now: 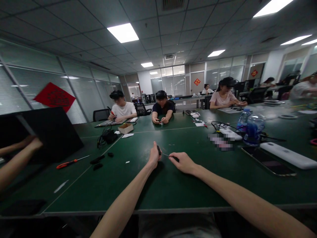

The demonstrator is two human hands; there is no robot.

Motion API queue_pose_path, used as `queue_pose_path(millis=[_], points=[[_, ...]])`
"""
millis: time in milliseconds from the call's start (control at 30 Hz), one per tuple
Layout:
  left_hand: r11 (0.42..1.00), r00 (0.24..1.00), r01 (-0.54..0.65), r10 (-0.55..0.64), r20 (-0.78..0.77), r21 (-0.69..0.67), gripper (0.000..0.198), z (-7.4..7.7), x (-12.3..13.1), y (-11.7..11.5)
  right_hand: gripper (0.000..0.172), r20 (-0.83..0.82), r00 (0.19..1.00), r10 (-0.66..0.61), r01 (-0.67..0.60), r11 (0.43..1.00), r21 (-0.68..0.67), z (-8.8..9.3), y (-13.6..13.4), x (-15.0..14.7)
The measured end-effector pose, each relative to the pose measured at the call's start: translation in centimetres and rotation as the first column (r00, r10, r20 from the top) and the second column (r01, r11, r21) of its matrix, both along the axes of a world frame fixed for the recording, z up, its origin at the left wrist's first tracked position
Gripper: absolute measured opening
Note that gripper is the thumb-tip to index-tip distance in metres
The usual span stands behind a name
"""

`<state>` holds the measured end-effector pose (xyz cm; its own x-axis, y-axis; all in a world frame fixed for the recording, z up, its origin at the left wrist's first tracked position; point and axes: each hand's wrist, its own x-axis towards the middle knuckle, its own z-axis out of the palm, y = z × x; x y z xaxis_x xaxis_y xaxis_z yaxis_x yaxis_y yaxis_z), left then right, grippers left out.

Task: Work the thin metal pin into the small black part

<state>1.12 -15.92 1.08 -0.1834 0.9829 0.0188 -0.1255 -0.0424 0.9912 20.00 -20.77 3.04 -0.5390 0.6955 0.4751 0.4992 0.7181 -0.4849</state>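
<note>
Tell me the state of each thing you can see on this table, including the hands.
Left hand: closed on a small dark handle.
Right hand: pinching a dark piece at the end of a thin metal shaft.
Red-handled screwdriver: lying flat on the table.
Smartphone: lying flat, screen dark.
Water bottle: upright.
Cardboard box: open on top.

Ceiling: suspended tiles (158,19) with recessed light panels (123,32)
Left wall: glazed partition (86,96) with blinds
Far wall: windows (168,82) and a door (197,89)
Decor: 3 red diamond hangings (54,96)
Furniture: long green-topped tables (173,195), black office chairs (101,114)
</note>
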Motion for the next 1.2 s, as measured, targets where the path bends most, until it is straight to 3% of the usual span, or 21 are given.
queue_pose_path(millis=[333, 600, 700, 867, 1033, 1133, 1200], points=[[0.997, 0.948, 0.042, -0.019, -0.318, 0.065, 0.066, 0.2, 0.2, -0.5, 0.032, 0.08, 0.997, -0.01, 0.013, 1.0, -0.026, 0.1, -0.1, 0.4], [0.963, 0.739, 0.113, 0.083, -0.669, 0.245, 0.072, 0.1, -0.2, -0.9, 0.032, 0.167, 0.985, 0.037, -0.036, 0.999, -0.005, 0.1, 0.1, 0.9], [0.97, 0.737, 0.07, 0.107, -0.668, 0.232, 0.072, 0.0, 0.1, -1.1, 0.032, 0.156, 0.988, 0.01, -0.005, 1.0, -0.028, -0.1, -0.1, 0.9], [0.977, 0.781, -0.086, 0.188, -0.595, 0.194, 0.073, -0.2, 0.4, -1.1, 0.033, 0.062, 0.995, -0.078, 0.082, 0.994, -0.067, -0.7, -1.1, -0.4], [0.979, 0.829, -0.163, 0.205, -0.521, 0.126, 0.074, -0.1, 0.3, -1.2, 0.033, -0.015, 0.991, -0.133, 0.13, 0.985, -0.117, -1.2, -1.8, -1.7], [0.987, 0.83, -0.098, 0.153, -0.537, 0.131, 0.073, -0.3, 1.4, -1.9, 0.034, -0.109, 0.975, -0.196, 0.182, 0.975, -0.126, -1.4, -0.8, -2.1], [0.988, 0.828, 0.024, 0.065, -0.558, 0.151, 0.071, -0.5, 2.8, -2.4, 0.036, -0.189, 0.942, -0.279, 0.251, 0.955, -0.158, -1.2, 0.6, -2.1]])
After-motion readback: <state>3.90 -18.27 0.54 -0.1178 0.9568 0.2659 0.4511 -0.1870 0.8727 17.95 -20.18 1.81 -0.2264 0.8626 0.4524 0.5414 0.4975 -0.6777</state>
